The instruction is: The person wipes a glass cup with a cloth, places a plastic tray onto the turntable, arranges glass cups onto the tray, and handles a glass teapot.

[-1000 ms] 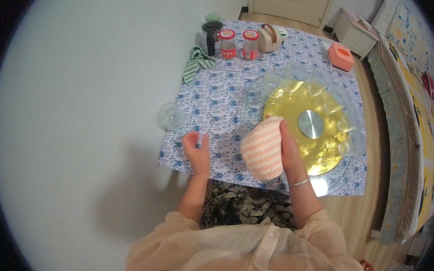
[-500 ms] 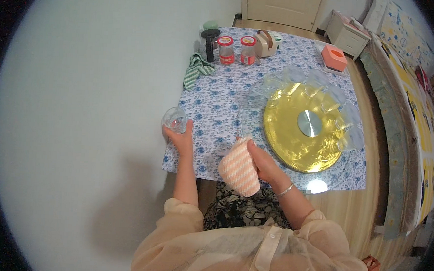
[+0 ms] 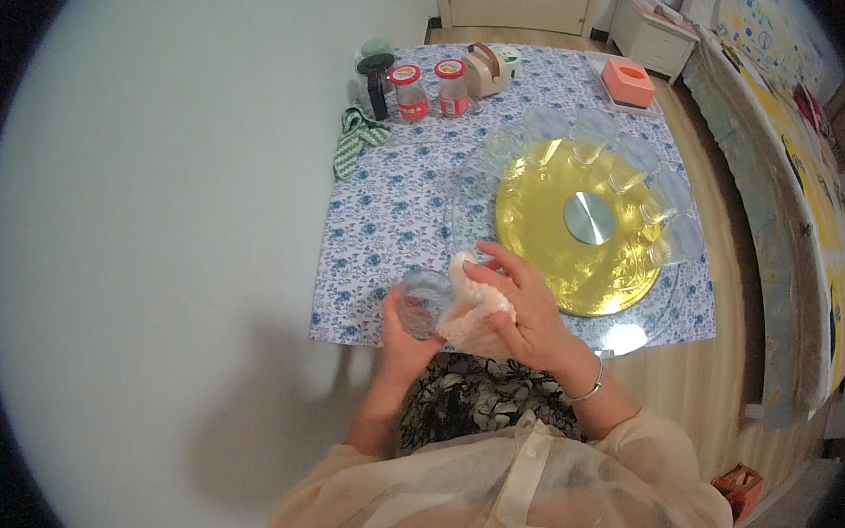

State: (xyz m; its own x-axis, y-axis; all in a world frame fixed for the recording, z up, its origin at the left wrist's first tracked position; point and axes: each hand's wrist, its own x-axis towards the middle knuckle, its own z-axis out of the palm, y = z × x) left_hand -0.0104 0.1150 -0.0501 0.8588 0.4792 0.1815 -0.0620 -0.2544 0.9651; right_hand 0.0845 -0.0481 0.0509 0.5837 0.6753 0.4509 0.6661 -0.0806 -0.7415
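A clear drinking glass (image 3: 424,298) is gripped in my left hand (image 3: 405,345), above the near edge of the table. My right hand (image 3: 538,321) holds a bunched cloth (image 3: 475,311), pale with orange stripes, right beside the glass; whether cloth and glass touch is hard to tell. Beyond my right hand stands a round golden turntable (image 3: 530,242) with a silver disc (image 3: 590,218) at its centre. Several clear glasses (image 3: 630,165) stand in an arc along its far and right rim.
A blue-flowered cloth (image 3: 387,213) covers the table, beside a wall. Two red-lidded jars (image 3: 410,96), a black-handled pitcher (image 3: 376,85), a beige container (image 3: 486,71) and a green checked cloth (image 3: 357,139) are at the far left. An orange tissue box (image 3: 628,81) sits far right, near a bed (image 3: 811,239).
My left hand has brought the glass right, toward my middle. The striped cloth, more bunched now, has come up next to it in my right hand. The view has shifted slightly.
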